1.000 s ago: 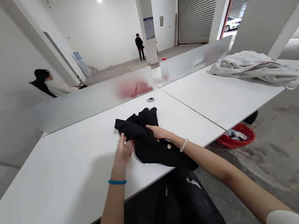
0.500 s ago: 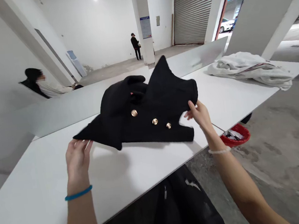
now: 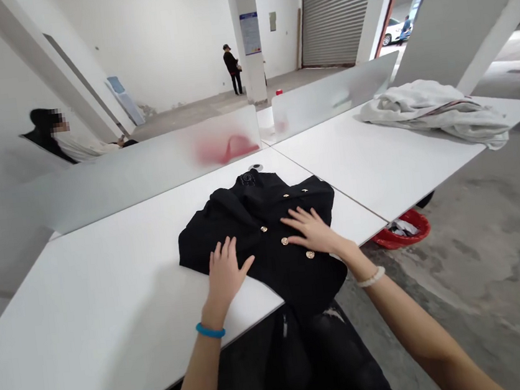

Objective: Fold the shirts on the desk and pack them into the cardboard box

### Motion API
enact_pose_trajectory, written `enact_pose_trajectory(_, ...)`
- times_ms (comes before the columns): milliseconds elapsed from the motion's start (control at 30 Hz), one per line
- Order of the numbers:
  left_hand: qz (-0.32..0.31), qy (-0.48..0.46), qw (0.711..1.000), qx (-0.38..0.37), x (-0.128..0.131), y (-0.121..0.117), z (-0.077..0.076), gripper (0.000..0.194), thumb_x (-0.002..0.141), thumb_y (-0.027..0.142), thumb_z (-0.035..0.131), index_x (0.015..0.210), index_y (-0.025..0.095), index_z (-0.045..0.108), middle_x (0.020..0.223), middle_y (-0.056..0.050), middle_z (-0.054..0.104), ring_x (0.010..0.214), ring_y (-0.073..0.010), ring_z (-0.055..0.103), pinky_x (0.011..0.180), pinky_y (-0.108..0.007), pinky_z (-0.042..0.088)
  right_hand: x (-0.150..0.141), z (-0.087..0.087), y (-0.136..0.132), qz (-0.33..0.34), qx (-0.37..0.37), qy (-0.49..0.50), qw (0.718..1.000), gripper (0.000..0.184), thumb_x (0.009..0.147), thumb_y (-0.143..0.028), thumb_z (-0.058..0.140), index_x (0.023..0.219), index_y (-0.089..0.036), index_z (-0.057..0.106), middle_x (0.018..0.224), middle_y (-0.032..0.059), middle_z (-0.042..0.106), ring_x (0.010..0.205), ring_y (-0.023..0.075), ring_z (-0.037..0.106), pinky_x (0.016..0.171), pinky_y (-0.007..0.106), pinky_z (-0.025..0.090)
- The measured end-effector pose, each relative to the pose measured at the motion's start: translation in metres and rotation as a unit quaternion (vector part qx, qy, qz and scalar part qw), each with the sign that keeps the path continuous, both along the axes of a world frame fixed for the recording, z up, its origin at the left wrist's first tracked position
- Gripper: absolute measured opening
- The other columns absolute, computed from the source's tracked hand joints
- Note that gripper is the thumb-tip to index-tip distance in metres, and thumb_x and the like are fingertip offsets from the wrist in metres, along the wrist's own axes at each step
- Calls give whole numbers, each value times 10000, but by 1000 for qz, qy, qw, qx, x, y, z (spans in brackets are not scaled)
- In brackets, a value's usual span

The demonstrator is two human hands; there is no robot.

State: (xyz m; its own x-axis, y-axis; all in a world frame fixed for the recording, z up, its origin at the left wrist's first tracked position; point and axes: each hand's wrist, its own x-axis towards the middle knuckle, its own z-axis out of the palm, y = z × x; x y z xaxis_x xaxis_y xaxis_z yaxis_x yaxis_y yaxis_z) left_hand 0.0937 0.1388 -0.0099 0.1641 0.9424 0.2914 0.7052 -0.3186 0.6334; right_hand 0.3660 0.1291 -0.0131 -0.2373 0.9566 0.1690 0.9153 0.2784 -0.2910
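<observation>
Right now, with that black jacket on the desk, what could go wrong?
The black jacket hangs over the near edge of the white desk, so it might slide to the floor. The right hand, pressing beside the gold buttons, could also drag the cloth and crease it.

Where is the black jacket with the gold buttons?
In the head view, the black jacket lies centrally on the white table, under the left hand and right hand, at the table's near edge.
</observation>
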Motion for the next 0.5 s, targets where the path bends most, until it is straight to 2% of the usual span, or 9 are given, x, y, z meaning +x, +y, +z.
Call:
enact_pose_trajectory(67,37,-43,998,-4,4,9,-9,341,692,386,645,964,181,639,1155,-135,645,1224,-355,468,1045,-521,323,-12,-10,-4,0,-28,-55,998,582,908,-511,473,1428,-268,377,1522,136,241,1395,325,218,1088,511,252)
enact_pose_trajectory(133,89,-90,992,-8,-11,24,-8,273,723,399,591,889,186,634,971,-112,683,1075,-335,568,965,-516,406,-20,-15,-11,-24,-22,-77,997,567,930,-525,409,1437,-275,360,1516,157,248,1388,304,247,1077,460,282)
enact_pose_trajectory(200,156,-139,978,-1,-41,38,0,329,795,443,465,937,176,596,897,-99,662,960,-300,605,871,-506,472,-24,-15,-18,-53,-7,-87,995,560,932,-540,384,1428,-282,376,1492,167,301,1373,296,290,1048,439,321)
enact_pose_trajectory(267,224,-196,955,14,-80,44,8,396,858,412,285,1065,169,519,916,-92,633,922,-267,607,785,-482,517,-29,-14,-25,-86,7,-92,992,558,930,-546,375,1418,-276,397,1465,183,348,1347,303,339,1002,441,364)
enact_pose_trajectory(333,282,-246,927,26,-121,36,11,386,834,348,289,1152,186,437,924,-75,612,908,-264,606,724,-491,537,-36,-12,-33,-110,24,-99,989,553,931,-533,381,1411,-260,411,1434,205,388,1305,319,395,951,450,399)
enact_pose_trajectory(400,358,-318,877,40,-156,15,10,429,744,318,444,1164,234,408,932,-55,604,953,-296,605,727,-530,540,-48,-11,-44,-116,34,-110,987,541,930,-504,408,1400,-239,432,1392,232,432,1221,331,478,897,450,430)
enact_pose_trajectory(433,405,-345,845,55,-168,2,9,476,704,306,506,1166,255,404,975,-61,602,1022,-326,589,755,-565,530,-55,-9,-51,-110,34,-117,986,539,923,-486,438,1394,-226,442,1370,245,451,1173,334,513,875,448,441)
enact_pose_trajectory(500,475,-345,804,94,-179,-27,8,548,669,316,589,1186,263,417,1156,-107,569,1194,-385,493,868,-634,468,-71,-6,-67,-81,23,-129,988,550,898,-450,512,1382,-193,461,1335,271,475,1098,338,557,838,440,462)
